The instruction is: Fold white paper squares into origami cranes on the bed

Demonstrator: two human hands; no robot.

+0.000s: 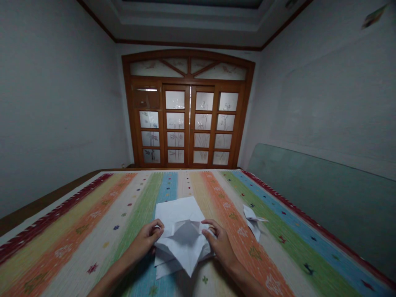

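Between my two hands is a folded sheet of white paper (187, 243), its middle opened into a hollow and one pointed corner facing me. My left hand (150, 236) pinches its left edge between thumb and fingers. On the opposite edge, my right hand (220, 241) grips the paper in the same way. Beneath and beyond it lie more white paper sheets (181, 208), flat on the striped cloth. A small folded paper piece (253, 222) rests on the cloth to the right, apart from my hands.
A striped, multicoloured cloth (93, 243) covers the table. Along the right side stands a pale green board or headboard (321, 198) by the wall. Wooden doors with glass panes (188, 123) close off the far end.
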